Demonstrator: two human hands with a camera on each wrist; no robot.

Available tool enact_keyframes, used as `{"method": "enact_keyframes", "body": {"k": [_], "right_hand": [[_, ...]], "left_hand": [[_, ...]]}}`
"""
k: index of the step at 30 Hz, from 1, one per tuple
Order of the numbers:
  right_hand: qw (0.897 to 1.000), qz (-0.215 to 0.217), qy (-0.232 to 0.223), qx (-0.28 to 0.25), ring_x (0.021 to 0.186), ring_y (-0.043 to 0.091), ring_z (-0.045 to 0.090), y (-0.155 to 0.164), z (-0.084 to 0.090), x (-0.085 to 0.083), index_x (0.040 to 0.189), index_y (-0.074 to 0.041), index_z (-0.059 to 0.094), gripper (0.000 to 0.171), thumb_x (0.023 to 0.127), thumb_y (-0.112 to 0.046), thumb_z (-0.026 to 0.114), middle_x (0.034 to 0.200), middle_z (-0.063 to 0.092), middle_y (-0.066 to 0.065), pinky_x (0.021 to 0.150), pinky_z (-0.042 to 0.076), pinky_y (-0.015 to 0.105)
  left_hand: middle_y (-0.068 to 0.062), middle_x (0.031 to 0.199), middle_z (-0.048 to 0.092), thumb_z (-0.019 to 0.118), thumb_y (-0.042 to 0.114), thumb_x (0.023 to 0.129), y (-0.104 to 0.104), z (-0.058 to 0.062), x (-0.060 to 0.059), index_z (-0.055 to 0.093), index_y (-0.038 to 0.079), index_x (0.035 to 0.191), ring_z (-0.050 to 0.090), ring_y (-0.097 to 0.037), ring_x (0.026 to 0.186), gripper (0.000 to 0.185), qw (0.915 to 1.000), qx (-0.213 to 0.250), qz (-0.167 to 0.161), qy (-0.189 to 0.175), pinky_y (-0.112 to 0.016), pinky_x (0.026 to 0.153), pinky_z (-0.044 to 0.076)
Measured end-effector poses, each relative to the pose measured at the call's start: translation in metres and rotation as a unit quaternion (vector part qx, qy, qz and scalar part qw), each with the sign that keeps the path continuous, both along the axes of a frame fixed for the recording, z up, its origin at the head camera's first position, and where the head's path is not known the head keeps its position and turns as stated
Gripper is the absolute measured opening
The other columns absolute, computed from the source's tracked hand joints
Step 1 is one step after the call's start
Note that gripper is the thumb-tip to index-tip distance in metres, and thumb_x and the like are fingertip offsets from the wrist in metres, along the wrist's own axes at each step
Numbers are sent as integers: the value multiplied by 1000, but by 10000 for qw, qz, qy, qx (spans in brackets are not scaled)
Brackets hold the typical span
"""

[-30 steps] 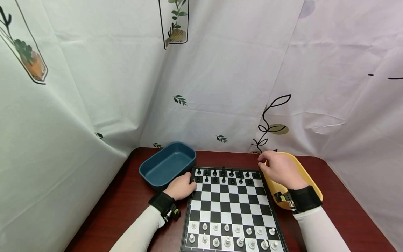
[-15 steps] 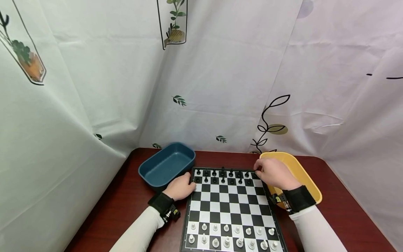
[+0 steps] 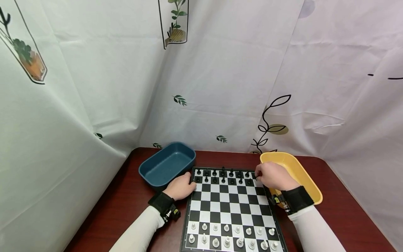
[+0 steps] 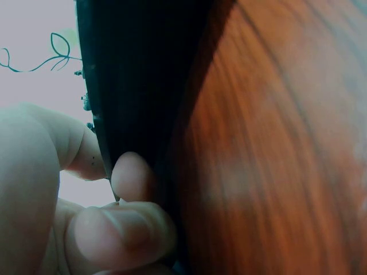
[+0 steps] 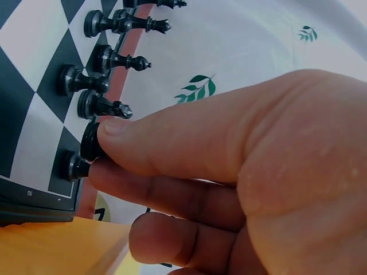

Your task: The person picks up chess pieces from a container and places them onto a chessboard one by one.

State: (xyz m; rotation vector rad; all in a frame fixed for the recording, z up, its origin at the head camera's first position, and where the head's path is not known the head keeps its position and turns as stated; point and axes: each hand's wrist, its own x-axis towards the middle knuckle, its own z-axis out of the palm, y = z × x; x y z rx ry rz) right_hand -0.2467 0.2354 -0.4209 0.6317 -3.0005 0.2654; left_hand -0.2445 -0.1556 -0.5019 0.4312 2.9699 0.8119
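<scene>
A magnetic-looking chessboard [image 3: 228,206] lies on the table, black chessmen [image 3: 223,180] along its far side and white chessmen [image 3: 227,241] along its near side. My left hand [image 3: 181,186] grips the board's left edge near the far corner; in the left wrist view its fingers [image 4: 129,229] close about the dark edge. At the far right corner, my right hand [image 3: 272,175] pinches a black chess piece [image 5: 90,142] between thumb and finger. The piece's round base shows; its top is hidden. Another black piece [image 5: 74,166] stands right beside it on the board.
A blue basin [image 3: 168,164] stands at the board's far left, close to my left hand. Under my right wrist is a yellow basin [image 3: 297,171]. The reddish-brown table [image 3: 104,213] ends at a white patterned curtain [image 3: 207,70].
My right hand has come left and toward me from over the yellow basin, onto the board's far right corner. The left hand stays at the board's edge.
</scene>
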Motion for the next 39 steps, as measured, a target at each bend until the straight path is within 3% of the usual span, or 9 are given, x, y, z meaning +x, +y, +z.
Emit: {"method": "enact_keyframes", "body": {"k": [17, 30, 39], "right_hand": [[9994, -130, 51, 326, 67, 16, 55, -1, -15, -7, 80, -17, 78, 14, 87, -6, 83, 75, 64, -5, 64, 49, 37], [9986, -188, 108, 490, 71, 17, 60, -3, -21, -8, 85, -13, 82, 8, 87, -6, 85, 81, 72, -3, 70, 58, 42], [9983, -244, 10, 533, 71, 18, 60, -5, -19, -6, 86, -12, 82, 7, 87, -5, 84, 82, 71, -2, 70, 57, 42]], "left_hand": [[-7, 96, 66, 60, 28, 103, 1, 1, -1, 66, -1, 126, 61, -20, 81, 37, 10000, 0, 26, -37, -44, 80, 53], [-8, 98, 67, 58, 31, 101, 1, -3, -2, 65, 0, 126, 63, -21, 83, 40, 9999, 6, 96, -37, -45, 81, 54], [-7, 96, 67, 58, 31, 101, 1, -3, -2, 65, 1, 125, 61, -21, 81, 39, 9999, 114, 94, -64, -45, 80, 53]]}}
